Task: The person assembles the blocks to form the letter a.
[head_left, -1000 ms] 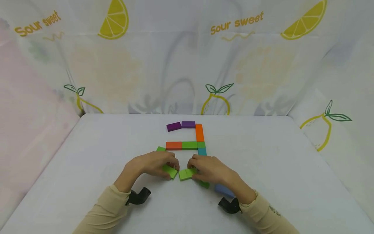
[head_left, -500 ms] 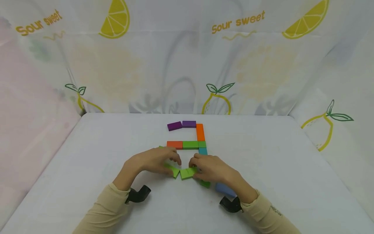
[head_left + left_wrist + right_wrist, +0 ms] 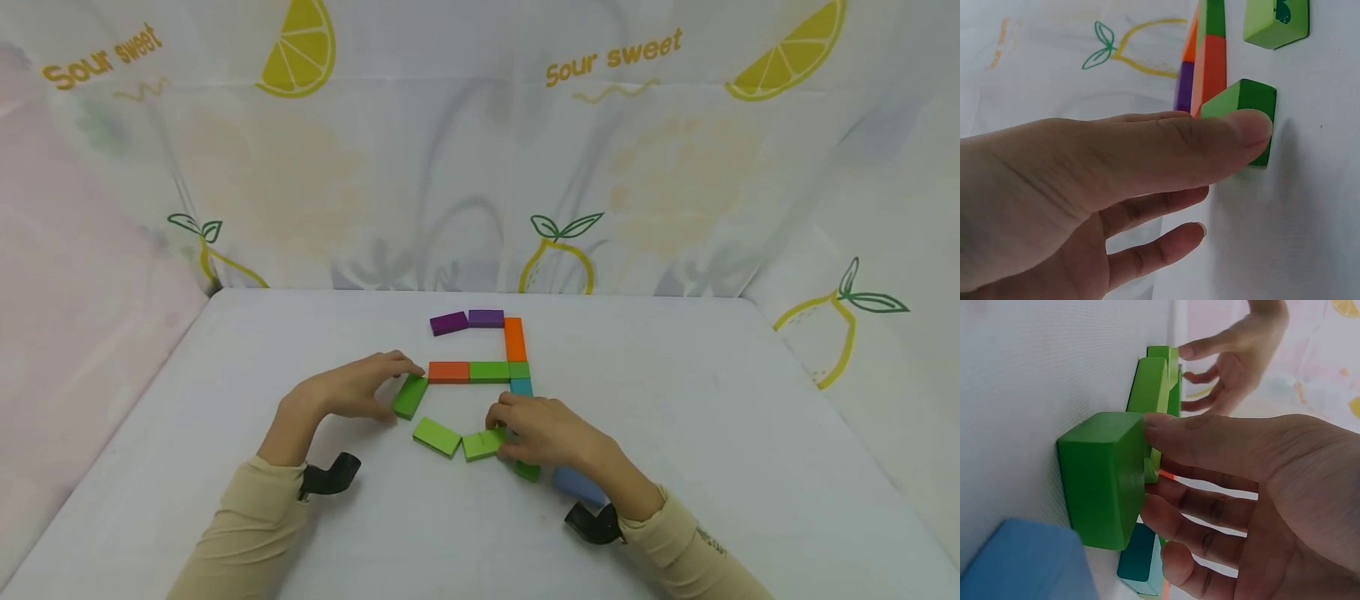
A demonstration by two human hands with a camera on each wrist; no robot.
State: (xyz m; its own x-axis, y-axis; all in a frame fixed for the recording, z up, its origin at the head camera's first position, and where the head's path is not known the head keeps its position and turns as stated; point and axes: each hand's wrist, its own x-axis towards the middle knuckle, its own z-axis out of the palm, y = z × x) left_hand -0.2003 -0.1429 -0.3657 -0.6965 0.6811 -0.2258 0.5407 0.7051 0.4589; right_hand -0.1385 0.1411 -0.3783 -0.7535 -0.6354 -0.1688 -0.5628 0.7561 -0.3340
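Observation:
My left hand [image 3: 356, 387] spans a green block [image 3: 410, 396], with its thumb at the near end and a finger at the far end. In the left wrist view the thumb lies across that block's side; the index finger is mostly hidden. My right hand [image 3: 543, 433] pinches a light green block [image 3: 480, 445] between thumb and fingers. Another light green block [image 3: 437, 437] lies between the hands, its corner close to the pinched one. Beside the right hand is a darker green block [image 3: 1094, 481], partly covered in the head view.
A red-orange block [image 3: 448, 372], a green block [image 3: 489, 372] and a small green block [image 3: 519, 370] form a row. An orange block [image 3: 514, 339] and two purple blocks [image 3: 486, 318] lie beyond. A teal block [image 3: 521, 387] and a blue block [image 3: 579, 486] are near the right hand.
My left hand has let go of the light green block and moved left and away to the green block, uncovering both. The right hand stays at its light green block.

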